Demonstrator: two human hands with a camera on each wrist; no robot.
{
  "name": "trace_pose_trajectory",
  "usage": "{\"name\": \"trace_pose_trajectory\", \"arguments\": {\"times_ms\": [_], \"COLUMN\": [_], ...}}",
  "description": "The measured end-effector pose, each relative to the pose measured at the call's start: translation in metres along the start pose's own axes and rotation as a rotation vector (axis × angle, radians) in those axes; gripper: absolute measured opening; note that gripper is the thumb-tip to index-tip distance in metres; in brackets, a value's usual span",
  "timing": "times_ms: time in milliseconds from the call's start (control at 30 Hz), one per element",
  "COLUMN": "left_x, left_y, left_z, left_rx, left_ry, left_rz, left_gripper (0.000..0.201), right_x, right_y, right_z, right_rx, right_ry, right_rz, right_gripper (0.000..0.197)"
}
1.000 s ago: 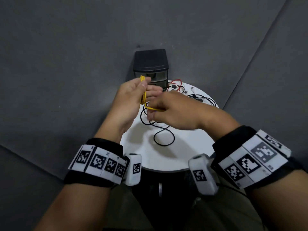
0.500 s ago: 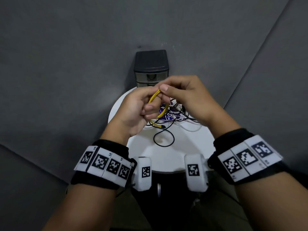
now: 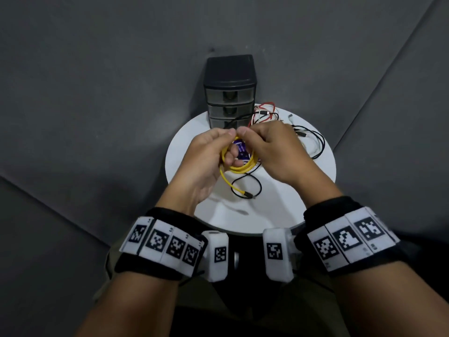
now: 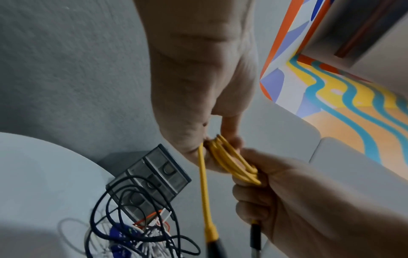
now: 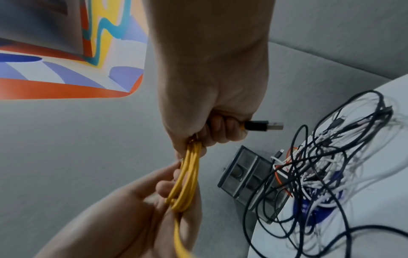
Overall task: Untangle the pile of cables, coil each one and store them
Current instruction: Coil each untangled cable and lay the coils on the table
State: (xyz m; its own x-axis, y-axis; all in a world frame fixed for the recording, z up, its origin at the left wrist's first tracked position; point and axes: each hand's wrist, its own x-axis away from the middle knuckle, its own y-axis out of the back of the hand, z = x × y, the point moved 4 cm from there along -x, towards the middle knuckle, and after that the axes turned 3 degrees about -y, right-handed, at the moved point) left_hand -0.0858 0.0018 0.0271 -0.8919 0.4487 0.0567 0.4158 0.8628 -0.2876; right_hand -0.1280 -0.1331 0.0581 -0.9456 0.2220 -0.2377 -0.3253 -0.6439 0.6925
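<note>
Left hand: your left hand (image 3: 206,164) is curled around one side of the yellow cable (image 3: 239,168), thumb and fingers closed on the bundled loops above the table.
Right hand: your right hand (image 3: 272,152) is closed on the opposite side of the same coil; the right wrist view shows its fingers (image 5: 223,129) wrapped over the strands, with a black USB plug (image 5: 263,125) sticking out past them.
Yellow cable: it is gathered into several loops between your two hands, fingertips nearly meeting at the top; one loose tail hangs down from your left hand and ends in a dark connector (image 3: 248,194) close to the tabletop.
Cable pile: the tangle of cables (image 3: 286,127), black, white and red, lies on the round white table (image 3: 279,215) beyond and to the right of your hands.
Storage: the dark drawer unit (image 3: 229,93) stands at the table's far edge, all three drawers shut, with a black cable draped across its lowest front.
</note>
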Motion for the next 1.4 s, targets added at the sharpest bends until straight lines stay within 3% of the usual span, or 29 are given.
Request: {"name": "trace_pose_trajectory", "arguments": {"times_ms": [133,433,633,800,1100,1300,1400], "left_x": [0.005,0.012,0.012,0.01,0.01,0.012,0.013], "left_y": [0.007,0.003,-0.003,-0.001,-0.011,-0.007,-0.007], "left_z": [0.0,0.001,0.003,0.001,-0.002,-0.003,-0.004], "left_rx": [-0.096,-0.1,-0.054,-0.102,-0.127,-0.099,-0.073], "left_ry": [0.044,0.1,0.077,0.029,0.051,0.013,-0.012], "left_rz": [0.144,0.297,0.26,0.152,0.16,0.128,0.128], "left_gripper": [0.011,0.018,0.017,0.021,0.021,0.021,0.022], "right_x": [0.006,0.018,0.02,0.021,0.016,0.021,0.028], "right_y": [0.001,0.0,0.005,0.01,0.031,0.019,0.01], "right_z": [-0.008,-0.02,-0.021,-0.031,-0.026,-0.033,-0.036], "right_rx": [-0.028,-0.165,-0.275,-0.331,-0.145,-0.029,-0.099], "right_ry": [0.001,-0.005,-0.061,-0.102,0.028,-0.001,-0.059], "right_rz": [0.046,0.15,0.19,0.231,-0.097,0.055,0.147], "right_gripper": [0.05,0.047,0.04,0.021,0.014,0.008,0.01]}}
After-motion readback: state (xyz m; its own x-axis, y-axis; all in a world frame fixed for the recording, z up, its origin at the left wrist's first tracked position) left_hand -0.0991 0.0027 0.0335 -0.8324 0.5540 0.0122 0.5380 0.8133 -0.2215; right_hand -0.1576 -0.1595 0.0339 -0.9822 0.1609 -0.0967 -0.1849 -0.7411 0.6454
